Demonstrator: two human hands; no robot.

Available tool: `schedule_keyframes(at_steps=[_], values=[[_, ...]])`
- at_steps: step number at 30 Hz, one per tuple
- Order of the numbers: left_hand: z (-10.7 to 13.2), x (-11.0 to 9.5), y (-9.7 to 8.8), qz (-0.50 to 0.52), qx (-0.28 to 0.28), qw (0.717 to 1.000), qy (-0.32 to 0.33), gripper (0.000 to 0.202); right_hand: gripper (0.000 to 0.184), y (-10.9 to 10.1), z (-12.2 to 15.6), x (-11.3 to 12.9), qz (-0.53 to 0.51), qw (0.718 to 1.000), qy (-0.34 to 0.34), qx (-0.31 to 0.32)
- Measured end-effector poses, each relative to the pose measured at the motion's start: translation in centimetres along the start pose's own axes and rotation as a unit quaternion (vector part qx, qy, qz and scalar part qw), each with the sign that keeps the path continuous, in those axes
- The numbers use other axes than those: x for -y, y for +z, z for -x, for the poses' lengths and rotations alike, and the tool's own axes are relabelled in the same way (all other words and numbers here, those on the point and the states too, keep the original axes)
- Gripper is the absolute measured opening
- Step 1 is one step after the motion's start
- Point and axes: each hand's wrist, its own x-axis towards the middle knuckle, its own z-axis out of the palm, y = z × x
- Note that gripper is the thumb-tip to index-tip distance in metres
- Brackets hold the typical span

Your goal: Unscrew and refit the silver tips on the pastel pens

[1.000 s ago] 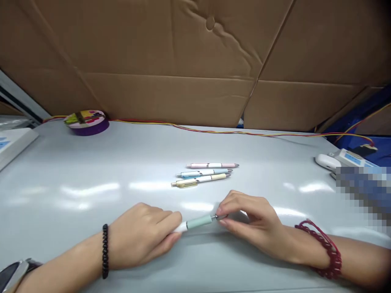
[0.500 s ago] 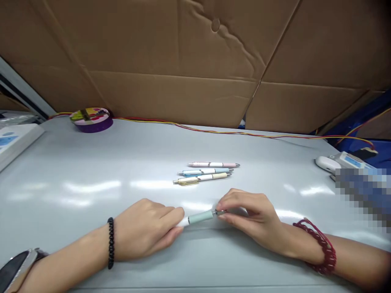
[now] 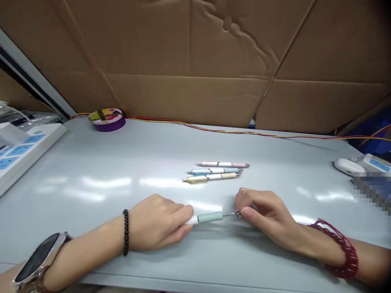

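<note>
My left hand (image 3: 161,224) is closed round the white rear part of a pen, whose mint-green grip (image 3: 210,217) points to the right. From the grip's front end a thin refill (image 3: 229,213) sticks out. A small metal pen tip (image 3: 238,213) is at its far end, pinched by the thumb and finger of my right hand (image 3: 262,211). Beyond my hands lie three pens side by side: a pink one (image 3: 225,164), a blue one (image 3: 214,171) and a yellow one (image 3: 212,177).
A round purple tin (image 3: 108,124) stands at the back left, near red and yellow wires (image 3: 195,127) along the cardboard wall (image 3: 183,93). White power strips (image 3: 33,150) lie at the left. On the right are a white rounded case (image 3: 348,166) and a blurred-out item (image 3: 372,189).
My right hand has moved right, away from the grip, and more of the refill shows between the grip and the metal tip. The whole view has shifted left.
</note>
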Motion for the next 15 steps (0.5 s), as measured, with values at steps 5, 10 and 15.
schedule_keyframes(at_steps=[5, 10, 15], values=[[-0.02, 0.03, -0.04, 0.001, 0.002, 1.0, 0.001, 0.023, 0.032, -0.07, 0.06, 0.03, 0.01, 1.0, 0.01, 0.008], [-0.06, -0.1, -0.12, -0.006, 0.0, 1.0, -0.002, 0.027, 0.007, 0.12, 0.43, -0.28, 0.055, 0.998, -0.005, -0.039], [-0.1, -0.2, -0.26, -0.016, 0.003, 1.0, -0.005, 0.025, 0.004, 0.38, 0.54, -0.37, 0.087, 0.996, -0.009, -0.006]])
